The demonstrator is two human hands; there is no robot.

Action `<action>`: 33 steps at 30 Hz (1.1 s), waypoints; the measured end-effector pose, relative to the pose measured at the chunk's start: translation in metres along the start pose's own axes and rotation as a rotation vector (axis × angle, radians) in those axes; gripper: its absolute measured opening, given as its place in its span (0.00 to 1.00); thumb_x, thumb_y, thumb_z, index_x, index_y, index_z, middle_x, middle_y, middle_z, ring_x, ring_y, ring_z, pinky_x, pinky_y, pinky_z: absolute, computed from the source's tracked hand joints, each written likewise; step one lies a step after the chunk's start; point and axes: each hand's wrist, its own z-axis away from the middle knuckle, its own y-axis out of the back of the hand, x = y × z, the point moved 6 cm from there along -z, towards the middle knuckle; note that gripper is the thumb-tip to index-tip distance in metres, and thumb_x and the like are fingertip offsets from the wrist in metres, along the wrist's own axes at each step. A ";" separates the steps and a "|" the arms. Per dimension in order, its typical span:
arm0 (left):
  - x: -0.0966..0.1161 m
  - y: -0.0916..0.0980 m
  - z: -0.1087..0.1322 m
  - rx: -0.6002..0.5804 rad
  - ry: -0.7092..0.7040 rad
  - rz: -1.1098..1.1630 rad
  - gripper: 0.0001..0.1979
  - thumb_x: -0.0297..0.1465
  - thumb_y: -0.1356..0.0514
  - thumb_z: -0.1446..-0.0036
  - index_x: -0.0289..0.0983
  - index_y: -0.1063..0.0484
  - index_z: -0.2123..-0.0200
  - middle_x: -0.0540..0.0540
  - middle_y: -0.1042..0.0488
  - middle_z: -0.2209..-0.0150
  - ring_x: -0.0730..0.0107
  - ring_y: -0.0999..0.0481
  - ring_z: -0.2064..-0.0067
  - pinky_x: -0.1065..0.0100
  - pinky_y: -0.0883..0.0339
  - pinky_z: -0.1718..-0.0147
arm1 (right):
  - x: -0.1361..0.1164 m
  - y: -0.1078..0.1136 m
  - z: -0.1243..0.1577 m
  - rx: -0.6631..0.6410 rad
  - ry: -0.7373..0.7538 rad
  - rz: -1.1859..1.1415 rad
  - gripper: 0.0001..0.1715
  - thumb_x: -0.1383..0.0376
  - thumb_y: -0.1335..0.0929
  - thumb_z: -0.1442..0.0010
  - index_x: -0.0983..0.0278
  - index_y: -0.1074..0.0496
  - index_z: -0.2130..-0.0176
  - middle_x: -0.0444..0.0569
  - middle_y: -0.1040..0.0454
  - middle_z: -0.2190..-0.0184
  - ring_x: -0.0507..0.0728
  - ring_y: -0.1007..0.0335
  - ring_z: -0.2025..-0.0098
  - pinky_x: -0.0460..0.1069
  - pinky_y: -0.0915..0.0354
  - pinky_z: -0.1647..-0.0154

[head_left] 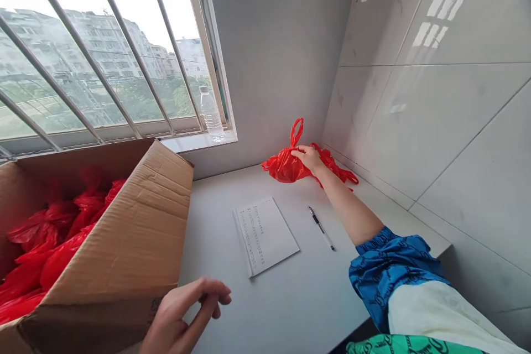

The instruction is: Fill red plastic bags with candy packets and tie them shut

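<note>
At the back right of the white table, my right hand (309, 158) grips the gathered neck of a red plastic bag (286, 167), whose looped handle stands up above my fingers. More red plastic lies behind my wrist, against the wall. My left hand (191, 312) hovers low over the near edge beside the cardboard box, fingers loosely curled but apart, holding nothing. Between my hands lie a notepad (269, 235) with handwritten lines and a black-and-clear pen (321, 228).
A big open cardboard box (141, 227) at the left holds several red bags (62, 232). A clear water bottle (212, 116) stands on the sill of the barred window. Grey wall and tiled wall (448, 121) meet behind the table (219, 232).
</note>
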 end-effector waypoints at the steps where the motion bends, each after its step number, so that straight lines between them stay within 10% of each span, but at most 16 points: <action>1: -0.002 -0.003 -0.009 -0.035 0.011 0.032 0.13 0.38 0.48 0.35 0.45 0.25 0.65 0.50 0.21 0.69 0.68 0.23 0.72 0.68 0.27 0.68 | -0.008 -0.001 0.007 -0.046 0.034 -0.080 0.21 0.55 0.40 0.33 0.64 0.26 0.54 0.50 0.22 0.60 0.55 0.27 0.60 0.48 0.32 0.59; 7: -0.022 -0.017 -0.048 -0.046 0.069 0.014 0.11 0.37 0.49 0.33 0.42 0.28 0.57 0.49 0.21 0.58 0.69 0.22 0.62 0.70 0.29 0.65 | -0.013 -0.058 0.083 -0.480 0.025 -0.475 0.15 0.59 0.35 0.38 0.65 0.25 0.56 0.51 0.21 0.60 0.55 0.25 0.61 0.49 0.30 0.60; 15: -0.027 -0.020 -0.078 0.145 0.060 -0.099 0.13 0.38 0.49 0.33 0.40 0.29 0.53 0.45 0.25 0.52 0.66 0.25 0.55 0.71 0.30 0.67 | -0.009 -0.056 0.160 -0.137 0.083 -0.106 0.15 0.55 0.37 0.35 0.61 0.31 0.69 0.44 0.26 0.73 0.53 0.31 0.71 0.47 0.38 0.68; 22: -0.020 -0.064 -0.078 -0.183 -0.139 -0.286 0.18 0.44 0.45 0.34 0.44 0.30 0.46 0.44 0.28 0.46 0.59 0.28 0.48 0.62 0.29 0.57 | 0.015 -0.033 0.196 -0.235 -0.125 -0.067 0.20 0.52 0.44 0.32 0.59 0.34 0.66 0.40 0.31 0.80 0.52 0.33 0.77 0.47 0.39 0.72; 26: -0.027 -0.075 -0.044 -0.219 -0.321 -0.367 0.20 0.43 0.39 0.39 0.44 0.30 0.46 0.42 0.29 0.45 0.57 0.29 0.49 0.59 0.29 0.55 | 0.052 -0.030 0.240 -0.697 -0.396 -0.201 0.21 0.51 0.41 0.34 0.61 0.32 0.69 0.43 0.28 0.78 0.52 0.33 0.78 0.46 0.40 0.76; 29: -0.030 -0.084 -0.038 -0.202 -0.385 -0.386 0.11 0.36 0.41 0.36 0.44 0.27 0.52 0.44 0.27 0.47 0.58 0.29 0.49 0.61 0.30 0.56 | 0.033 -0.043 0.272 -1.082 -0.330 -0.335 0.19 0.51 0.37 0.35 0.63 0.29 0.66 0.47 0.23 0.71 0.52 0.30 0.75 0.45 0.39 0.76; 33: -0.027 -0.079 -0.069 -0.061 -0.159 -0.110 0.11 0.29 0.51 0.34 0.40 0.28 0.60 0.47 0.23 0.60 0.69 0.27 0.63 0.70 0.33 0.67 | -0.005 -0.058 0.255 -0.890 -0.136 -0.418 0.16 0.52 0.35 0.36 0.62 0.29 0.59 0.47 0.24 0.65 0.54 0.27 0.68 0.46 0.34 0.72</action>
